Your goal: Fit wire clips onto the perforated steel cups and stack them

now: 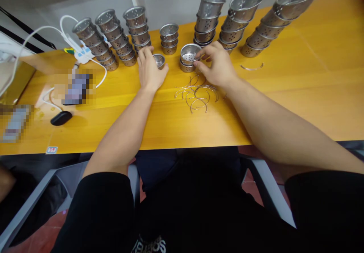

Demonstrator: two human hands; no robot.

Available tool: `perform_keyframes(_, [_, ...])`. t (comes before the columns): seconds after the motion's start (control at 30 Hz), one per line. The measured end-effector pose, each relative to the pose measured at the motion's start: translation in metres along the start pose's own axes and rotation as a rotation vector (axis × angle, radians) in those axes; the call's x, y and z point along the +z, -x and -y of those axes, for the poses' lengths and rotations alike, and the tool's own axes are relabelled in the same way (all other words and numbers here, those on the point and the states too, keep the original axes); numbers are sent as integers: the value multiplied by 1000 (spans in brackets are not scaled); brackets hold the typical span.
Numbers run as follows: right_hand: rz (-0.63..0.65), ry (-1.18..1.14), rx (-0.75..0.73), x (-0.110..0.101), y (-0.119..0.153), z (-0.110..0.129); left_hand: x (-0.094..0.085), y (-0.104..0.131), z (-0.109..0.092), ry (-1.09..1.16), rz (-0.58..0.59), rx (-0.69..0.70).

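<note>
My left hand (150, 71) is curled around a small perforated metal cup (159, 61), thumb on its near right side. Part of that cup is hidden behind the hand. To its right, two more perforated cups (187, 68) sit one inside the other. Thumb and fingers of my right hand (218, 64) close on the right rim of the upper one. Several thin curved wire pieces (196, 93), like bail handles, lie in a loose heap just in front of these cups. A single curved wire (252, 68) lies apart, right of my right hand.
Behind my hands stand tall nested cup stacks, leaning on the left (106, 50) and right (264, 31), with a short stack (169, 40) between. A power strip with white cables (83, 54), a phone (78, 90) and a black mouse (61, 118) occupy the table's left side.
</note>
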State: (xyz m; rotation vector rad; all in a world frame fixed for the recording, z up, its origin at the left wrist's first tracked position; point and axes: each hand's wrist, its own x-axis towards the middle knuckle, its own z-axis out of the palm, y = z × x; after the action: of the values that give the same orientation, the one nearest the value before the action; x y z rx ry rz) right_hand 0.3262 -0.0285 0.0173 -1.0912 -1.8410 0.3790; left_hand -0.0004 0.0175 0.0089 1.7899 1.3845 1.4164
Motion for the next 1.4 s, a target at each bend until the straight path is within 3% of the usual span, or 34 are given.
perform_keyframes(0.17, [120, 82, 122, -11, -1, 26, -2, 4, 3, -110, -4, 27])
perform_keyframes(0.27, [332, 295, 220, -21, -2, 55, -6, 11, -10, -241, 3, -27])
perform_keyframes(0.33, [391, 357, 233, -25, -3, 70, -8, 14, -21, -274, 1, -71])
perform_keyframes(0.47, [334, 267, 213, -25, -2, 77, -8, 16, -33, -326, -13, -83])
perform_keyframes(0.63, [395, 312, 136, -26, 1, 73, -6, 11, -22, -339, 8, -86])
perform_keyframes(0.9, [335, 306, 130, -23, 4, 70, -3, 10, -8, -272, 79, -66])
perform_keyframes(1.03, [337, 319, 92, -19, 5, 71, -2, 13, -13, -212, 112, -62])
perform_keyframes(1.13, [341, 303, 125, -27, 2, 75, 2, 14, -20, -134, 175, 26])
perform_keyframes(1.23, [479, 286, 120, -50, 1, 79, 11, 17, -23, -85, 270, 109])
perform_keyframes(1.4, [804, 517, 156, -88, 4, 67, 26, 22, -13, -79, 355, 220])
